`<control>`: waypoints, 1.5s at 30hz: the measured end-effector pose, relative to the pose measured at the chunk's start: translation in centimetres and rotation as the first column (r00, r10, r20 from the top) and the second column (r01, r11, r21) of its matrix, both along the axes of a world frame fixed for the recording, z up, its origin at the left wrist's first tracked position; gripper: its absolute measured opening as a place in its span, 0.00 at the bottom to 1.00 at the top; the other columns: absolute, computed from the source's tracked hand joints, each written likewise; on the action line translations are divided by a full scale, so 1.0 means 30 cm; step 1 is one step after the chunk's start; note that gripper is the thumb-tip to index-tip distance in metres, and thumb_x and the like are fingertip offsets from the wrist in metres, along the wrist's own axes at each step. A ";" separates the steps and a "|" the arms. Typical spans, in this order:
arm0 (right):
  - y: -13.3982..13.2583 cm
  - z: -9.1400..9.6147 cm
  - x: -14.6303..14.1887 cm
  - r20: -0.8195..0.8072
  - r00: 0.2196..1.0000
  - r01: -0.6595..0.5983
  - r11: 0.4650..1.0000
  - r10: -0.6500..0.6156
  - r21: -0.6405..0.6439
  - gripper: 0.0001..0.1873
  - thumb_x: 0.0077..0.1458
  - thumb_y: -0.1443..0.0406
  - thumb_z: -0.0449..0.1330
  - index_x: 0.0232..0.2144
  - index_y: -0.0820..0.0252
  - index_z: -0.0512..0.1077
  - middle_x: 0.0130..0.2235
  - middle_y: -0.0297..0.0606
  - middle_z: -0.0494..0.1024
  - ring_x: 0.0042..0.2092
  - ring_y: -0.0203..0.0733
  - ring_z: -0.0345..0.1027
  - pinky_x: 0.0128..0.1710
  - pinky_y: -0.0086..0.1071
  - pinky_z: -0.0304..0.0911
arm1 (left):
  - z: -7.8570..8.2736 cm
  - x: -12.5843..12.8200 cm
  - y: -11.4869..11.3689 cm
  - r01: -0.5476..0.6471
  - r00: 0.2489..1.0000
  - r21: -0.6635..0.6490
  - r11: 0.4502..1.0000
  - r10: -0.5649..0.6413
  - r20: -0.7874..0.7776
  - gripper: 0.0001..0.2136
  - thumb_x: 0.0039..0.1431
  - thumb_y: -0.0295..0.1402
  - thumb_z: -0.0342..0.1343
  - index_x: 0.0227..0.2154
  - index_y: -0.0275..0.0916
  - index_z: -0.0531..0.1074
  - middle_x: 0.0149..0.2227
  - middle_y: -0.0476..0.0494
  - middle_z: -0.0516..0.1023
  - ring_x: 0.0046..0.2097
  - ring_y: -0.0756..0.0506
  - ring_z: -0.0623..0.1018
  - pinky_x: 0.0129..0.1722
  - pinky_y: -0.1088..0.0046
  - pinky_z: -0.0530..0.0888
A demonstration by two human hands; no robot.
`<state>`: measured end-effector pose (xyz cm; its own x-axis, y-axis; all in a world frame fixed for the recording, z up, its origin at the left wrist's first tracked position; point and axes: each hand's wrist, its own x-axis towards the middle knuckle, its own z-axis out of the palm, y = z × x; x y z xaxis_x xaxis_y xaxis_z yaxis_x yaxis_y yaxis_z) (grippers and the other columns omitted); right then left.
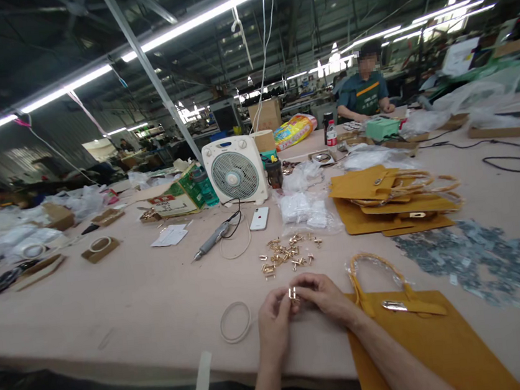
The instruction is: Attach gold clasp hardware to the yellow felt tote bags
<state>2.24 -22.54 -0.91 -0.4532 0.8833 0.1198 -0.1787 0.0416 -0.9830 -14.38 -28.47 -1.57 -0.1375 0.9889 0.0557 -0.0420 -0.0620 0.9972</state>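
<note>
Between the fingertips of my left hand [275, 318] and my right hand [321, 294] is a small gold-coloured metal bag fitting [292, 293]. Both hands are closed around it, just above the table's front part. Beyond them lies a loose pile of similar gold fittings [285, 253]. Under my right forearm rests a mustard-yellow handbag [426, 339], its handle wrapped in clear plastic and a shiny metal plate [395, 306] on its strap. A roll of tape [235, 322] lies left of my left hand.
An electric screwdriver [211, 241], a phone [259, 219] and a fan [235, 171] stand or lie farther back. Stacked yellow bag pieces [360, 215] and scattered grey metal plates [478, 261] are at right. A co-worker [365, 92] sits across the table.
</note>
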 end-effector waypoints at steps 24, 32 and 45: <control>0.002 0.005 0.024 -0.003 0.997 -0.075 0.996 0.075 -0.048 0.14 0.53 0.56 0.72 0.40 0.57 0.85 0.35 0.36 0.82 0.36 0.39 0.70 0.39 0.32 0.62 | -0.013 0.030 -0.021 -0.156 0.965 0.171 0.973 0.186 -0.182 0.14 0.66 0.44 0.59 0.44 0.40 0.78 0.42 0.40 0.84 0.45 0.42 0.83 0.46 0.66 0.80; -0.004 -0.003 0.022 -0.133 0.985 -0.130 0.982 0.112 -0.139 0.24 0.49 0.60 0.76 0.49 0.56 0.81 0.33 0.34 0.81 0.35 0.37 0.72 0.40 0.32 0.64 | 0.001 0.029 -0.007 -0.292 0.941 0.094 0.952 0.303 -0.150 0.17 0.63 0.49 0.60 0.43 0.39 0.76 0.39 0.40 0.84 0.41 0.42 0.84 0.43 0.66 0.80; 0.029 0.068 0.101 -0.400 0.846 0.183 0.897 -0.353 -0.403 0.21 0.39 0.60 0.77 0.38 0.59 0.83 0.30 0.32 0.76 0.30 0.32 0.66 0.32 0.27 0.61 | -0.055 0.044 0.081 -0.301 0.812 0.047 0.952 0.282 -0.511 0.26 0.62 0.51 0.56 0.58 0.44 0.73 0.55 0.36 0.82 0.51 0.35 0.83 0.60 0.51 0.74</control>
<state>5.26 -21.68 1.14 -0.1616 0.9839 -0.0763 -0.6355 -0.1629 -0.7547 -13.05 -26.05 -3.22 -0.3815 0.9096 0.1645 0.4832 0.0445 0.8744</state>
